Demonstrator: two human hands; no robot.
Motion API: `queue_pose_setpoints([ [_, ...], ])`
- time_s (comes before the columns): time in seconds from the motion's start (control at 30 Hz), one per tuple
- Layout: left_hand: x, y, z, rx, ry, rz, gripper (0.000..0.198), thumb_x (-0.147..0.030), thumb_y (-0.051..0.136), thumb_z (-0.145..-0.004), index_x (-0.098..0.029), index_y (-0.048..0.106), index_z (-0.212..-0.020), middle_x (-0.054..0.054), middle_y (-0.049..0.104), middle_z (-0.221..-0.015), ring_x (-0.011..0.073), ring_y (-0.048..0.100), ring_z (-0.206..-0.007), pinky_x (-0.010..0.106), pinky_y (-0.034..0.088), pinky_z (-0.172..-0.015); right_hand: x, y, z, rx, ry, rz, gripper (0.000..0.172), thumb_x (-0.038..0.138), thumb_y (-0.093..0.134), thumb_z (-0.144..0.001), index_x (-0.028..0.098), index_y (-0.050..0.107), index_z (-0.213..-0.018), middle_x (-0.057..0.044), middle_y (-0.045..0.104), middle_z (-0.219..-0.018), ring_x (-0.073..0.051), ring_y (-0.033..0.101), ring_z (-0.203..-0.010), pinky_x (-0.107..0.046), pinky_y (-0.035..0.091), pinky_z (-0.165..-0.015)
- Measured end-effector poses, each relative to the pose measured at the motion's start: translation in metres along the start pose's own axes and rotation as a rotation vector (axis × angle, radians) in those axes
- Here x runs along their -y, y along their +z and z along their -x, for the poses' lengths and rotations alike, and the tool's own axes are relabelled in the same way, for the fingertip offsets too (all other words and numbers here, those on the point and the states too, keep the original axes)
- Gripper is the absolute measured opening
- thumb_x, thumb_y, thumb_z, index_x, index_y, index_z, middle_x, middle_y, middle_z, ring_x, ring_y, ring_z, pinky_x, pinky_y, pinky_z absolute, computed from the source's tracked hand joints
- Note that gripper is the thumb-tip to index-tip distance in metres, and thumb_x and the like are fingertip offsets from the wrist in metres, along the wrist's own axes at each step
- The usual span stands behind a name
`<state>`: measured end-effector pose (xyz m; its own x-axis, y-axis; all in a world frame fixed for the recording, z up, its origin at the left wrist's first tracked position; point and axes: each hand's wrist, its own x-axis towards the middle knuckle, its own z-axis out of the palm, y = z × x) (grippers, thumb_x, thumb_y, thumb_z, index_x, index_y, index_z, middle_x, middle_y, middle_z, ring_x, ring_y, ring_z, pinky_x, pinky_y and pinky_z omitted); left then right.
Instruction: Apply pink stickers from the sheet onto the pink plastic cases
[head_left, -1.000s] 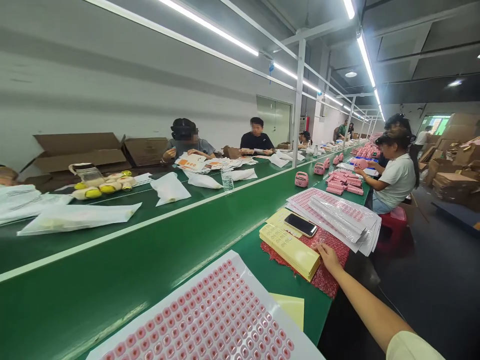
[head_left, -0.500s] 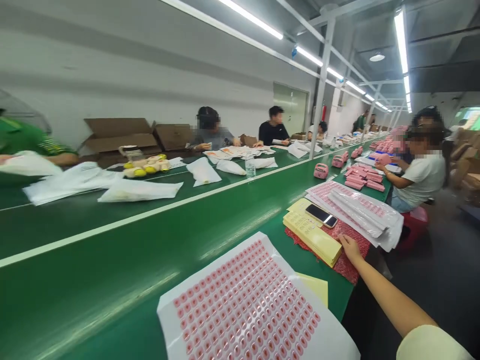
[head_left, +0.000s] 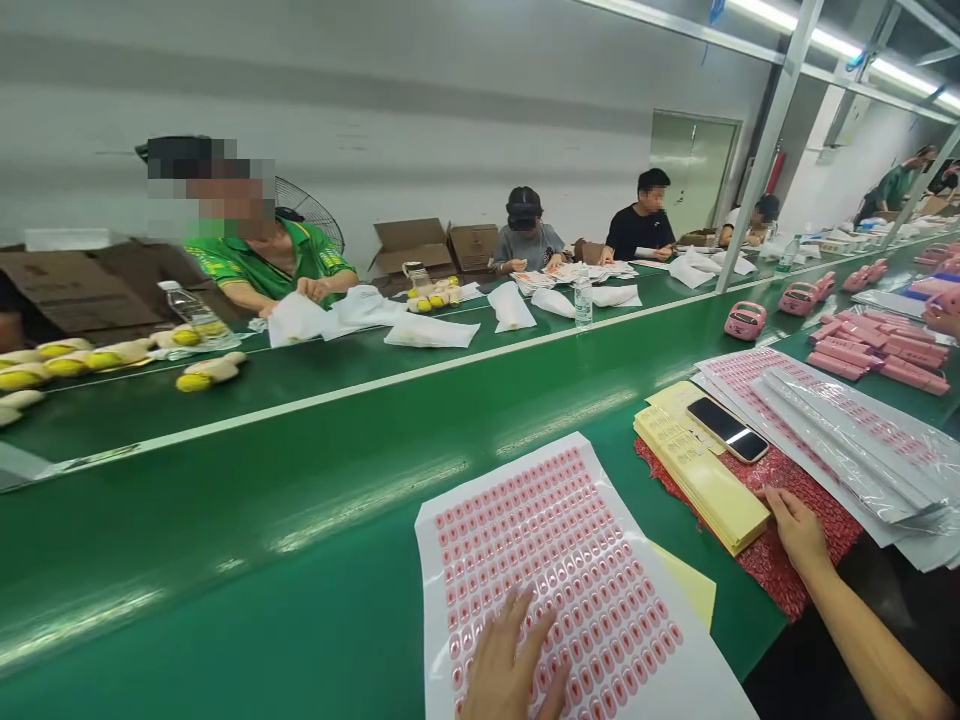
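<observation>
A white sheet of pink oval stickers (head_left: 555, 540), in rows with small red marks, lies on the green table at the lower middle. Over its lower part is my left hand (head_left: 510, 665), fingers spread, holding nothing. My right hand (head_left: 801, 530) has its fingertips closed at the near right corner of a stack of yellow printed sheets (head_left: 697, 460); how many sheets they grip is hidden. This stack rests on red bubble wrap (head_left: 817, 550). A phone (head_left: 727, 428) lies across it. One yellow sheet (head_left: 691, 590) pokes out from under the sticker sheet.
More sticker sheets in clear film (head_left: 840, 430) lie at right, with pink boxes (head_left: 877, 350) beyond. Pink radio-shaped items (head_left: 745, 320) stand along the belt (head_left: 315, 470). Across it, co-workers handle white bags (head_left: 431, 330); a water bottle (head_left: 583, 300) stands there.
The view has swung left, bringing the green-shirted co-worker fully in. My left hand has come into view over the sticker sheet. My right hand stays at the yellow stack's corner.
</observation>
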<state>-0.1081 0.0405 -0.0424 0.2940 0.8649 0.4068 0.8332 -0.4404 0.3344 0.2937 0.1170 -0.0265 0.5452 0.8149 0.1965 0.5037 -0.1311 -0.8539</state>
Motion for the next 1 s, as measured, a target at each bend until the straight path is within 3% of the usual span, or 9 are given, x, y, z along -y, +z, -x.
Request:
queue_pose_setpoints([
  [0.17, -0.032, 0.045, -0.058, 0.152, 0.214, -0.043, 0.050, -0.025, 0.053, -0.074, -0.020, 0.043, -0.123, 0.013, 0.050, -0.126, 0.0297, 0.047, -0.115, 0.050, 0.044, -0.089, -0.001, 0.001, 0.004, 0.014, -0.026, 0.072, 0.038, 0.051, 0.043, -0.067, 0.019, 0.064, -0.072, -0.008, 0.069, -0.079, -0.025, 0.062, -0.075, -0.033, 0.049, -0.067],
  [0.27, -0.030, 0.059, -0.055, 0.158, 0.365, 0.006, 0.042, -0.031, 0.053, -0.076, -0.020, 0.048, -0.117, 0.013, 0.052, -0.124, 0.0283, 0.046, -0.115, 0.051, 0.043, -0.090, -0.009, 0.005, 0.006, 0.017, -0.055, 0.106, 0.036, 0.052, 0.044, -0.067, 0.022, 0.063, -0.071, -0.007, 0.068, -0.079, -0.026, 0.062, -0.075, -0.034, 0.049, -0.066],
  [0.43, -0.013, 0.076, -0.038, 0.028, 0.411, 0.073, 0.034, -0.037, 0.052, -0.078, -0.020, 0.054, -0.107, 0.013, 0.057, -0.117, 0.0263, 0.047, -0.115, 0.046, 0.042, -0.092, -0.009, 0.005, 0.002, -0.059, -0.191, 0.174, 0.039, 0.053, 0.040, -0.072, 0.020, 0.060, -0.076, -0.010, 0.064, -0.081, -0.027, 0.060, -0.077, -0.040, 0.048, -0.069],
  [0.53, -0.010, 0.087, -0.036, 0.000, 0.423, 0.120, 0.034, -0.042, 0.053, -0.077, -0.022, 0.055, -0.104, 0.011, 0.059, -0.114, 0.0247, 0.048, -0.114, 0.043, 0.042, -0.093, 0.021, 0.003, -0.005, -0.168, -0.470, 0.239, 0.036, 0.049, 0.041, -0.077, 0.018, 0.059, -0.083, -0.011, 0.061, -0.085, -0.027, 0.056, -0.085, -0.043, 0.045, -0.079],
  [0.6, -0.011, 0.092, -0.036, -0.021, 0.358, 0.172, 0.032, -0.042, 0.053, -0.077, -0.023, 0.056, -0.102, 0.009, 0.059, -0.115, 0.0241, 0.048, -0.114, 0.044, 0.040, -0.095, 0.053, 0.011, -0.008, -0.099, -0.614, 0.230, 0.030, 0.043, 0.042, -0.080, 0.019, 0.059, -0.088, -0.010, 0.059, -0.089, -0.025, 0.054, -0.090, -0.042, 0.043, -0.083],
  [0.73, -0.016, 0.092, -0.037, -0.023, 0.294, 0.278, 0.027, -0.034, 0.052, -0.077, -0.024, 0.056, -0.101, 0.008, 0.059, -0.113, 0.0243, 0.048, -0.114, 0.046, 0.039, -0.095, 0.110, 0.074, -0.008, 0.310, -0.656, 0.025, 0.024, 0.037, 0.043, -0.082, 0.021, 0.057, -0.093, -0.007, 0.059, -0.093, -0.021, 0.054, -0.092, -0.037, 0.043, -0.084],
  [0.83, -0.018, 0.088, -0.042, 0.018, 0.206, 0.364, 0.026, -0.028, 0.052, -0.075, -0.023, 0.056, -0.100, 0.008, 0.062, -0.104, 0.0243, 0.050, -0.111, 0.048, 0.038, -0.097, 0.128, 0.144, -0.006, 0.593, -0.482, -0.115, 0.028, 0.037, 0.045, -0.079, 0.020, 0.056, -0.098, -0.008, 0.055, -0.105, -0.022, 0.050, -0.101, -0.035, 0.042, -0.085],
  [0.9, -0.019, 0.085, -0.046, 0.016, 0.210, 0.430, 0.027, -0.028, 0.052, -0.073, -0.022, 0.056, -0.100, 0.009, 0.064, -0.099, 0.0237, 0.054, -0.105, 0.045, 0.042, -0.093, 0.129, 0.185, -0.007, 0.624, -0.290, -0.139, 0.030, 0.035, 0.047, -0.077, 0.017, 0.056, -0.100, -0.011, 0.054, -0.105, -0.023, 0.051, -0.098, -0.037, 0.042, -0.083],
  [1.0, -0.021, 0.075, -0.053, 0.032, 0.152, 0.521, 0.026, -0.026, 0.049, -0.076, -0.022, 0.057, -0.101, 0.008, 0.063, -0.099, 0.0203, 0.058, -0.097, 0.037, 0.050, -0.085, 0.122, 0.223, -0.012, 0.625, -0.222, -0.156, 0.032, 0.030, 0.051, -0.073, 0.016, 0.056, -0.102, -0.009, 0.059, -0.092, -0.024, 0.054, -0.088, -0.040, 0.040, -0.082],
])
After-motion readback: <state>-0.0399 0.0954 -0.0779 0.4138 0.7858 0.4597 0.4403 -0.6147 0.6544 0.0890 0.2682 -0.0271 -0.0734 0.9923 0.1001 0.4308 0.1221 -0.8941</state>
